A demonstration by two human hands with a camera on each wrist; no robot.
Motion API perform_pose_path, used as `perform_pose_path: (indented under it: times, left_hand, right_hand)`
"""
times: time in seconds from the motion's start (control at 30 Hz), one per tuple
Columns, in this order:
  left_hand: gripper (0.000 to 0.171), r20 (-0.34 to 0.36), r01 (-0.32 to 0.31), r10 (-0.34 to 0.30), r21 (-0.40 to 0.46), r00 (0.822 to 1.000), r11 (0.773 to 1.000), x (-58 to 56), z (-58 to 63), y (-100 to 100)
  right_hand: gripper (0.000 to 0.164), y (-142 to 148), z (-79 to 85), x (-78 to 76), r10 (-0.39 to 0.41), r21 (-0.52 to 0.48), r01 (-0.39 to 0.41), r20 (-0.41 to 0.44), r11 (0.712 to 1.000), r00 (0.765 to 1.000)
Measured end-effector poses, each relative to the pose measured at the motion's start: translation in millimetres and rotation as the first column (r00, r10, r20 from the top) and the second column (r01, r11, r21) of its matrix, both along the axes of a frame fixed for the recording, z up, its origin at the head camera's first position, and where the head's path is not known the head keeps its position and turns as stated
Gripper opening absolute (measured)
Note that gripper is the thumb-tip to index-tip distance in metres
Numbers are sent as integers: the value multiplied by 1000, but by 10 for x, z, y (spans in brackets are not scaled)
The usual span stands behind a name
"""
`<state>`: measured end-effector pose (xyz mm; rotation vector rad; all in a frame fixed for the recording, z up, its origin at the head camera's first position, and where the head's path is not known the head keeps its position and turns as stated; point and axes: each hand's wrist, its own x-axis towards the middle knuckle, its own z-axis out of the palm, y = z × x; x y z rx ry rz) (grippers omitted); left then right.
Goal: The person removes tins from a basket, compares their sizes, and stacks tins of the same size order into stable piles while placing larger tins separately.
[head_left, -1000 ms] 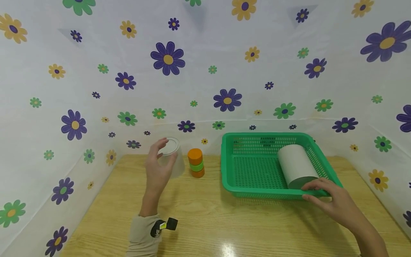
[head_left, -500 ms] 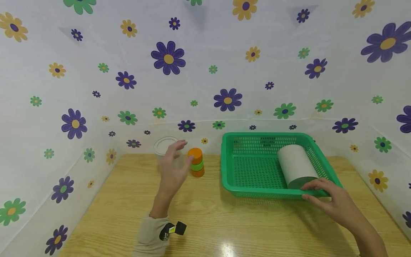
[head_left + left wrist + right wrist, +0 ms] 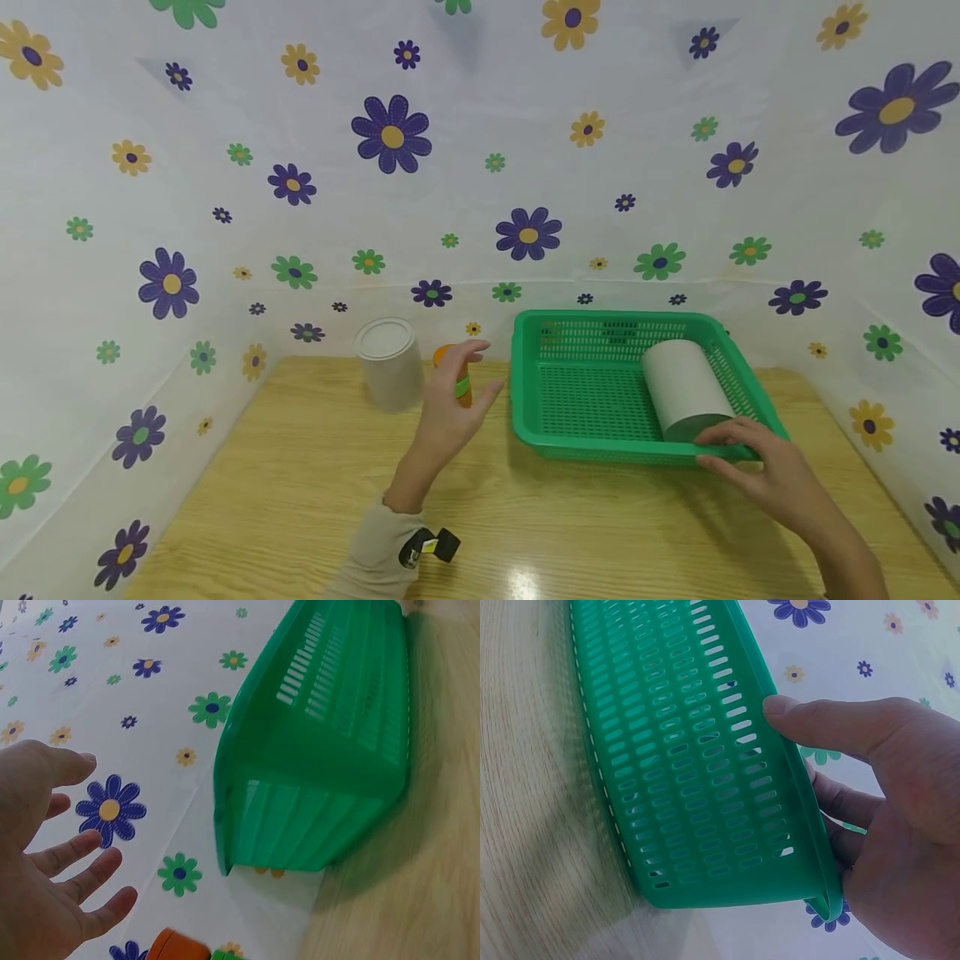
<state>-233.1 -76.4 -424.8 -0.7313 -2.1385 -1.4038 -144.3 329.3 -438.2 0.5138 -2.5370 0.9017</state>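
Note:
In the head view my left hand (image 3: 446, 417) hovers in front of an orange and green stacked cylinder (image 3: 463, 387), partly hiding it. Its fingers are loosely spread and hold nothing, as the left wrist view also shows. Just left of it a white canister with a lid (image 3: 393, 375) stands upright. My right hand (image 3: 780, 483) pinches the near rim of a green plastic basket (image 3: 600, 451), thumb outside and fingers over the inner side. Inside the basket, at the right, a white cylinder (image 3: 684, 383) lies on its side.
Everything stands on a light wooden table (image 3: 585, 533). Behind and at both sides hangs a white cloth with flowers (image 3: 450, 192). The basket takes up the right half of the table's back.
My left hand has moved right, from the white canister to in front of the orange and green cylinder, uncovering the canister. My right hand has stayed on the basket rim.

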Motion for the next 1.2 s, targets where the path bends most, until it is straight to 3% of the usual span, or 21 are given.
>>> perform_pose_path:
  times: [0.63,1.03,1.2]
  left_hand:
    - [49,39,163,-161,-56,986,985,-14,71,753]
    - [47,73,189,-180,-127,981,974,2,141,1130]
    - [45,133,195,-181,-106,975,975,-55,138,1288]
  right_hand:
    - [33,-16,-3,7,-1,1,0,15,1000,1000]
    - [33,-53,20,14,1,-15,-1,12,1000,1000]
    - [33,-49,23,23,0,-6,0,9,1000,1000]
